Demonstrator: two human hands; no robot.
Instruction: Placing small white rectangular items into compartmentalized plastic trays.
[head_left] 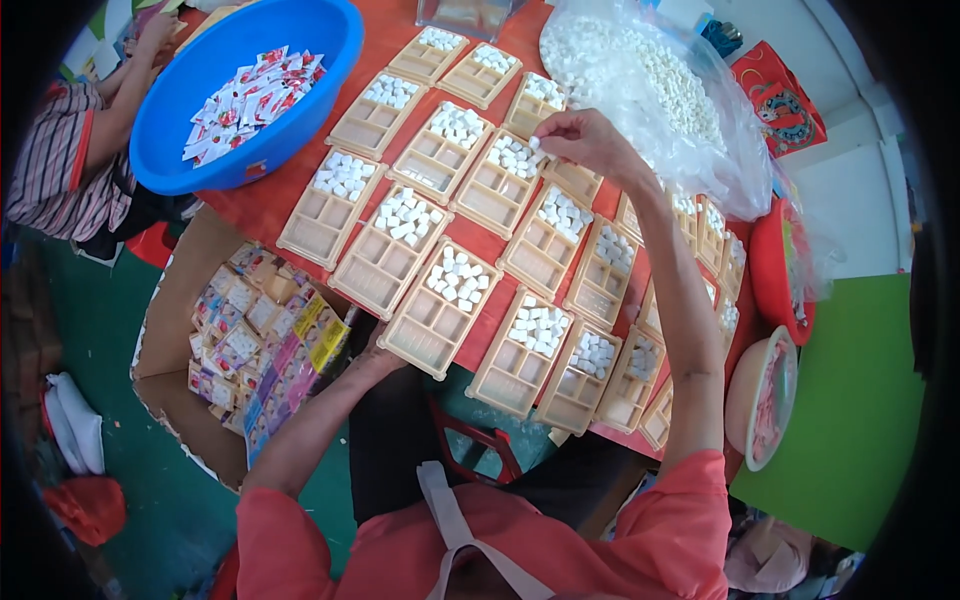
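Observation:
My left hand [384,354] grips the lower left edge of a beige compartment tray [425,331] at the table's near edge; its fingers are partly hidden beneath. Loose white marshmallow-like pieces [458,278] fill that tray's large upper compartment, while its smaller lower compartments hold nothing. Farther off and to the right, my right hand [588,140] pinches a small white piece [535,143] between thumb and fingertips. It hovers over the upper part of another tray [488,190], which also has white pieces in its top compartment.
Several similar trays [519,378] crowd the red table [300,160]. A big clear bag of white pieces [650,90] lies at the back right. A blue basin [165,120] holds sachets, and a cardboard box [172,330] of packs stands left. Another person's arm [112,95] is far left.

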